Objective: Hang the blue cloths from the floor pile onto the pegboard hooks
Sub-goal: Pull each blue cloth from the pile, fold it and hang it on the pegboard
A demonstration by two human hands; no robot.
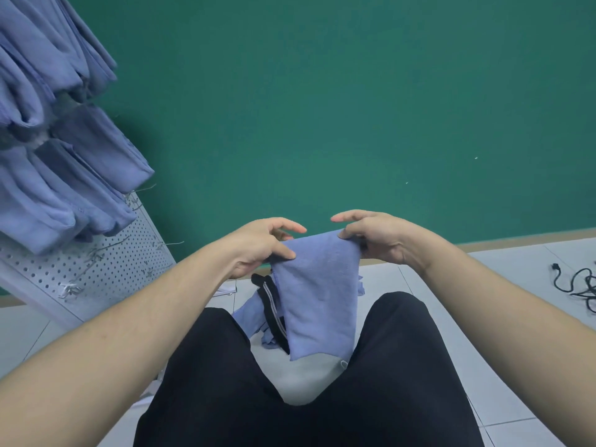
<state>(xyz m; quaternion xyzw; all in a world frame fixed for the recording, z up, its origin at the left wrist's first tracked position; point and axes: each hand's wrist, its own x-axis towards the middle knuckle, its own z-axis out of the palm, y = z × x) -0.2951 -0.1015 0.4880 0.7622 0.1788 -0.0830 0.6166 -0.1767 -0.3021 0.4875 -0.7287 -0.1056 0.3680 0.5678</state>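
Person seated or crouched, knees apart, dark trousers (371,382) filling the lower view. Both hands are raised in front of the knees, holding one blue cloth (317,301) by its top edge. The left hand (258,245) pinches the left corner between thumb and fingers; the right hand (374,235) pinches the right corner, index finger stretched out above it. The cloth hangs straight down between the knees, spread flat, probably so an edge or loop can be found for a hook. Behind it lies the pile (254,314) on the floor, only partly seen, with a black strap (272,301) with pale striping across it; whether the strap belongs to a cloth I cannot tell. The pegboard (106,262) leans at the left, well apart from the hands. Its upper part already carries many hung cloths (64,156), bunched close. Lower down, bare hooks (69,290) stick out of the perforated panel, so there is room there for this cloth. Green wall (322,108) behind. A black cable (577,282) lies on the tiles at far right. Judgement: the cloth is picked and being readied, hanging not yet begun.
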